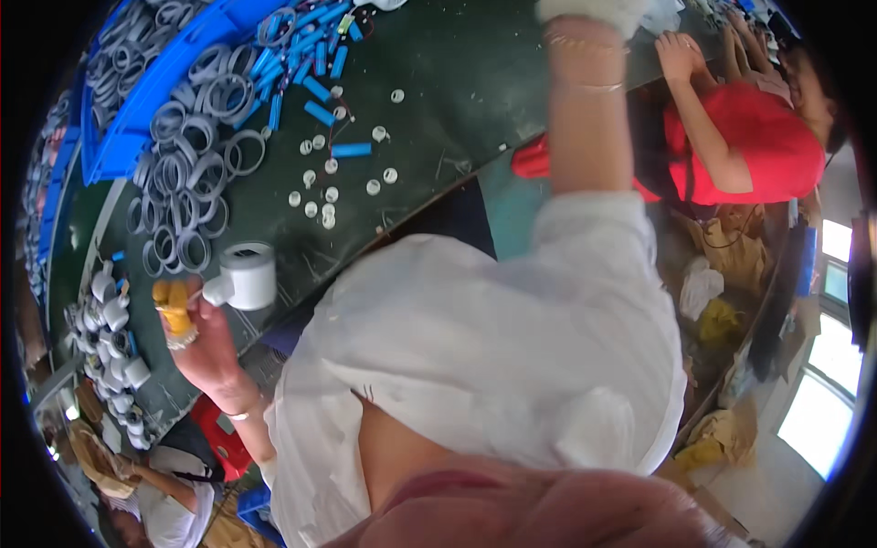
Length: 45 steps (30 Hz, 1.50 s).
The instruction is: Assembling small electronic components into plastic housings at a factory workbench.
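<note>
My left hand [203,345], with yellow covers on its fingertips, is closed on the short stem of a white round plastic housing [248,277]. The housing is held over the table's near edge, close to a heap of grey plastic rings [187,173]. At the top of the view my right hand [594,11], in a white glove, reaches far across the table. Its fingers are cut off by the picture's edge, so what they hold is hidden. A clear plastic bag [662,16] lies beside it.
Blue cylindrical cells with wires [315,55] and small white round pieces [331,194] lie on the dark green table [438,91]. A blue bin [137,137] holds more grey rings. White housings [110,338] are piled at left. Co-workers sit at right, in red [749,146], and lower left.
</note>
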Motion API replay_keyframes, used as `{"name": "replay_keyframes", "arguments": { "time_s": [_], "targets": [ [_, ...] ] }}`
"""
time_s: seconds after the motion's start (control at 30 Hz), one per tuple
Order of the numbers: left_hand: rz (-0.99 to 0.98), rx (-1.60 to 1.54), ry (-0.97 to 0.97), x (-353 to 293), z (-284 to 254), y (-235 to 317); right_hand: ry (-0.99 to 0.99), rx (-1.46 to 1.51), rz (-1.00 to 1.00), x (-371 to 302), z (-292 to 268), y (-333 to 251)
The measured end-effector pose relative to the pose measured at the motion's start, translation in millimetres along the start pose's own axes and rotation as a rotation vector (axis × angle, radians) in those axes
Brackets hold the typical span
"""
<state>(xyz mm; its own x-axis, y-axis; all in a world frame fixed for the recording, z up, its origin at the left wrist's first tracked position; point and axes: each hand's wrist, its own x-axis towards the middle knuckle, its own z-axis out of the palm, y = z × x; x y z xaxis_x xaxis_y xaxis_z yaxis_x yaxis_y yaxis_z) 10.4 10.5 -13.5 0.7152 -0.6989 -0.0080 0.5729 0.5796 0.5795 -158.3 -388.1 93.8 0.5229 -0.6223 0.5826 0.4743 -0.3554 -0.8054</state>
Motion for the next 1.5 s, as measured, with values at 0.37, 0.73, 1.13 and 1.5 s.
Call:
{"name": "replay_keyframes", "arguments": {
  "time_s": [0.37, 0.73, 1.13, 1.5],
  "targets": [
    [0.051, 0.139, -0.101, 28, 14, -7, -0.247, -0.423, -0.256, -11, 1, 44],
    [0.091, 0.333, 0.185, 25, 9, -43, -0.837, -0.886, -0.262, -106, 73, 86],
    [0.144, 0.686, 0.138, 40, 40, -71, -0.702, -0.825, -0.184, -112, 74, 81],
    [0.195, 0.932, 0.003, 38, 49, -82, -0.518, -0.34, 0.183, -91, 65, 53]
  ]
}}
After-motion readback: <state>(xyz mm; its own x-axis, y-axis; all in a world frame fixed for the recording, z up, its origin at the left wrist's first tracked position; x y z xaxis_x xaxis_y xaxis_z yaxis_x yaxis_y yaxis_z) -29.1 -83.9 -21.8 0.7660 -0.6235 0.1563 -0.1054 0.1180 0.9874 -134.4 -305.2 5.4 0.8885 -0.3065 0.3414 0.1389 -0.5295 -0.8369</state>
